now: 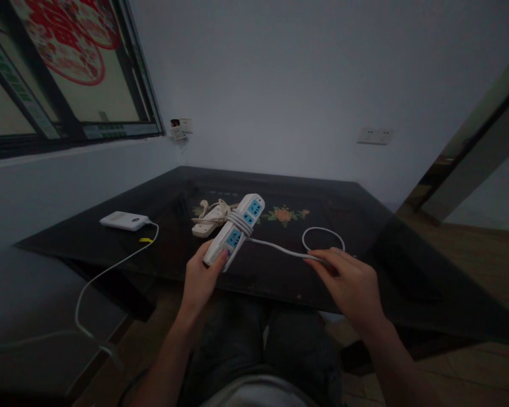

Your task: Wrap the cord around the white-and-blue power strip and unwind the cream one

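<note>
Centrally, a power strip with blue socket faces [233, 238] is held raised over the dark table [331, 199], to the left of the printed flower motif [282, 215] on its top and tilted so that its far end leans toward the motif. The left hand [200, 275] is closed around the strip's near end, its thumb pressed on the upper face. Several turns of white cord [275, 246] encircle the strip's middle; from these a free length runs to the right, passing on the near side of the motif. The right hand [348, 276], to the right of and nearer than the motif, pinches this cord between thumb and fingers; a loose loop rises just beyond the fingers, and the cord's end cannot be made out. Farther left of the motif, partly behind the held strip, lies an off-white power strip [202, 228] with its own cord bundled about it. Well to the left of the motif rests a white rectangular device [124, 221], its white cable [94, 278] hanging over the table's near edge.
</note>
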`<state>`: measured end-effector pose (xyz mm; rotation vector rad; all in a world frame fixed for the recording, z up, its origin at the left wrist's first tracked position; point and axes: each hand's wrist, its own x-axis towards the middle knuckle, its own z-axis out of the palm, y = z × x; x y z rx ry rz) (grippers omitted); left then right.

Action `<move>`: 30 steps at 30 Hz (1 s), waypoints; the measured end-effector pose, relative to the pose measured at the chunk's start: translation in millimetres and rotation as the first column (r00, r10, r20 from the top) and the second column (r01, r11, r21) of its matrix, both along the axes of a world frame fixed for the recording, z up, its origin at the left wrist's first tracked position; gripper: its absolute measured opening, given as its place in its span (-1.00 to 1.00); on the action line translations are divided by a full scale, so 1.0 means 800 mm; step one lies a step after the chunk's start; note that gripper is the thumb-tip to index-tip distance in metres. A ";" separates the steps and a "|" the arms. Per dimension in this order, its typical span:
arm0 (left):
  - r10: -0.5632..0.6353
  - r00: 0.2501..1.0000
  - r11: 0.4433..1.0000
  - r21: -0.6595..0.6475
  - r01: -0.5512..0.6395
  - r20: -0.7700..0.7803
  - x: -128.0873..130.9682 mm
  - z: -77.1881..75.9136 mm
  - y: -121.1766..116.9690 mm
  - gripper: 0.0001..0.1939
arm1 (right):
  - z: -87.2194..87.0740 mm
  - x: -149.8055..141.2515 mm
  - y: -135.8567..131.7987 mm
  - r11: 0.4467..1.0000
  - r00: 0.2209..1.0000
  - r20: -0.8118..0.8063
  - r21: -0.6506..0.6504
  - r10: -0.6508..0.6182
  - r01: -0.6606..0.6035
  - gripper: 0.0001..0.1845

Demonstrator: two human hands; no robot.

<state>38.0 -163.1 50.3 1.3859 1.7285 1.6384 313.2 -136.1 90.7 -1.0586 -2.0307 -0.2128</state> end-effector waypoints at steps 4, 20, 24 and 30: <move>0.004 0.997 1.000 0.014 -0.003 -0.074 0.004 0.003 -0.004 -0.53 | 0.013 0.009 0.000 0.994 0.996 -0.033 0.067 -0.081 0.083 -0.78; -0.306 0.870 0.931 -0.312 0.189 -0.385 0.031 0.016 -0.014 -0.55 | 0.083 -0.054 0.016 0.933 0.969 -0.022 0.277 0.246 -0.230 -0.83; -0.524 0.782 0.838 -0.366 0.404 -0.338 0.042 0.031 -0.029 -0.54 | 0.103 -0.054 0.037 0.941 0.951 -0.077 0.190 0.299 -0.280 -0.89; -0.737 0.619 0.674 -0.371 0.639 -0.271 0.040 0.047 -0.049 -0.61 | 0.099 -0.040 0.082 0.820 0.858 -0.331 -0.295 0.393 -0.490 -0.84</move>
